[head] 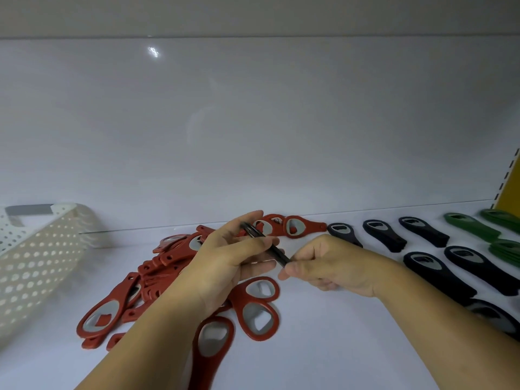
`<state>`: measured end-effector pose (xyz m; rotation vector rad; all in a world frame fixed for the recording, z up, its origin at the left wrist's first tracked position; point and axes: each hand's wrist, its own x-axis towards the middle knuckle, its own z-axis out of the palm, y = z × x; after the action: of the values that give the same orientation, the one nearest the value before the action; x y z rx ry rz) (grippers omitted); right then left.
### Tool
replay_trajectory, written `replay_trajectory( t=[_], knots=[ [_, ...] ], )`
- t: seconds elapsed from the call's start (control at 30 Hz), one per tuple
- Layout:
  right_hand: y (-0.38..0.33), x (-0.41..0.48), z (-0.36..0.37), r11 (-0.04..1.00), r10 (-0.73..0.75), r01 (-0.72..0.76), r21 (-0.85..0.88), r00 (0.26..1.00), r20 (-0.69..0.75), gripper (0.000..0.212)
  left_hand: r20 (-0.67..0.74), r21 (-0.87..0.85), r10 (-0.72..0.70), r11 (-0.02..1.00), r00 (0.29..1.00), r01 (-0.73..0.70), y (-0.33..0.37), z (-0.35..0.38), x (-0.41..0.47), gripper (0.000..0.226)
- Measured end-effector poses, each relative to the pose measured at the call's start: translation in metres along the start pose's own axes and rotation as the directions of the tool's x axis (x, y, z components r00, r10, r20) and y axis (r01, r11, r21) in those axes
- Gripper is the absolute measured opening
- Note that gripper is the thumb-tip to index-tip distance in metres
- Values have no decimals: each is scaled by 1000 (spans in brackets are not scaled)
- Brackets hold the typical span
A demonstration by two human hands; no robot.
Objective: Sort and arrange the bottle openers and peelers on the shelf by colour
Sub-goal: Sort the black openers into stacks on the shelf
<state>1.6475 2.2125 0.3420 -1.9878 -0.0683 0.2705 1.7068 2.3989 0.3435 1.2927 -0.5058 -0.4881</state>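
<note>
Here, in the middle of the frame, both my hands are on one thin black utensil (260, 236), which I see edge-on, so I cannot tell whether it is an opener or a peeler. My left hand (225, 263) has its fingers curled loosely behind the utensil with the thumb laid across it. My right hand (334, 266) pinches the lower end between thumb and forefinger, the other fingers folded under. The utensil slants from upper left down to lower right, lifted clear of the white shelf (323, 333).

Under and to the left of my left forearm lies a loose heap of red bottle openers (157, 266), overlapping at all angles. Two more red ones (295, 226) sit at the back edge, just above my fingers. Right of centre, the dark bottle openers (427, 270) lie in rows, each apart from its neighbour, handles pointing lower right. The green bottle openers (470, 225) occupy the far right, some stacked.

At the left edge a white perforated basket (42, 249) rests tilted on the shelf. A yellow slotted upright (510, 192) stands at the right edge.
</note>
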Motion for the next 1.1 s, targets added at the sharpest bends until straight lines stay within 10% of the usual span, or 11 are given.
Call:
replay_trajectory(
  t=[0.37,0.5,0.67,1.1],
  knots=[
    [4,1,-4,973,26,-30,-227,999,-20,41,57,252,216,942,975,-223,-9,14,-3,59],
    [6,-1,-10,990,8,-13,-138,999,-31,4,102,312,241,914,965,-261,-16,21,-2,54],
    [8,-1,-10,978,65,-66,-198,998,-11,20,107,379,200,898,974,-226,-25,26,0,58],
    [-6,-32,18,995,73,-85,-43,971,-226,3,96,104,151,982,984,-160,-15,17,-11,44]
  ],
)
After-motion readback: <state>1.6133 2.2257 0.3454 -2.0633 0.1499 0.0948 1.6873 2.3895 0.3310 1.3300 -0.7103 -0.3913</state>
